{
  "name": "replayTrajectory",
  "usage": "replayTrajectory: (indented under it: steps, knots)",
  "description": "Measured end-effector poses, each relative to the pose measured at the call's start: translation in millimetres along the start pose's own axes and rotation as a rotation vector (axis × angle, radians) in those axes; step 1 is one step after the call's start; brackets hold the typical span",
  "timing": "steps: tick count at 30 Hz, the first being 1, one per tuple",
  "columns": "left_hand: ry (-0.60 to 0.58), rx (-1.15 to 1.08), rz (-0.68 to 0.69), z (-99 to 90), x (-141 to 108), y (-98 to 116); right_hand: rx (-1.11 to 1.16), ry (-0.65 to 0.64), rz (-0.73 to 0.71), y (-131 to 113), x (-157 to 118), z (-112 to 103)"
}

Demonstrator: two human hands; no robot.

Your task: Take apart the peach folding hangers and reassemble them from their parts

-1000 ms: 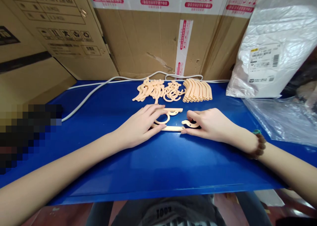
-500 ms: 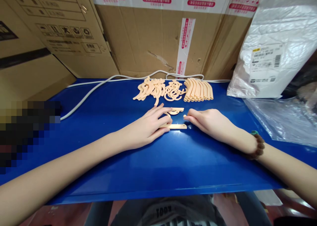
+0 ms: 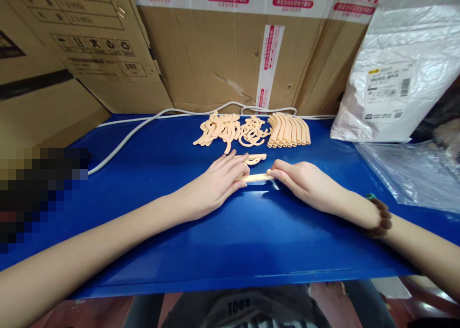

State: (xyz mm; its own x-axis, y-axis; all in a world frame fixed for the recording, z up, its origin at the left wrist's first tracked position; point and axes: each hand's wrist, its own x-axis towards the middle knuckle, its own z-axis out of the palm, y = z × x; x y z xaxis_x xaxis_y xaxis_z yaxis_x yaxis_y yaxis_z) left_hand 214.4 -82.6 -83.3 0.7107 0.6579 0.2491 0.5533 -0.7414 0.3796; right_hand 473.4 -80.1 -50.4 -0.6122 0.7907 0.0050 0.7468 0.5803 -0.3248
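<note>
My left hand grips one end of a straight cream-coloured strip between thumb and fingers. My right hand is pinched at the strip's right end, with a tiny cream piece at its fingertips. Whether that piece sits in the strip or just touches it, I cannot tell. Just behind lies another straight strip with a curved part against it, partly covered by my left fingers.
Behind my hands lie a heap of curved cream pieces, a pile of hook-shaped pieces and a row of curved bars. A white cable crosses the blue table. Cardboard boxes and a plastic mailer stand behind.
The front strip's right end has risen slightly away from me. My right hand has brought the tiny piece from just above the strip to its end.
</note>
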Motion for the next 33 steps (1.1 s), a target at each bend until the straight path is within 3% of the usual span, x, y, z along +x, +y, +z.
replayTrajectory:
  steps: [7, 13, 25, 33]
  knots:
    - [0.016, -0.031, -0.014, 0.5, -0.9, 1.1, 0.111, 0.113, 0.080, -1.4, 0.4, -3.7]
    - [0.031, -0.090, -0.037, 0.0, -1.2, 7.2, 0.240, 0.084, 0.032, -4.6, -0.3, -0.1]
    - [-0.004, -0.106, -0.139, 2.4, -2.2, 9.6, 0.143, 0.077, 0.037, -4.9, -0.9, 1.5]
    - [-0.013, -0.099, -0.121, 3.8, -3.7, 9.5, 0.161, 0.105, -0.016, -0.4, 0.0, 3.3]
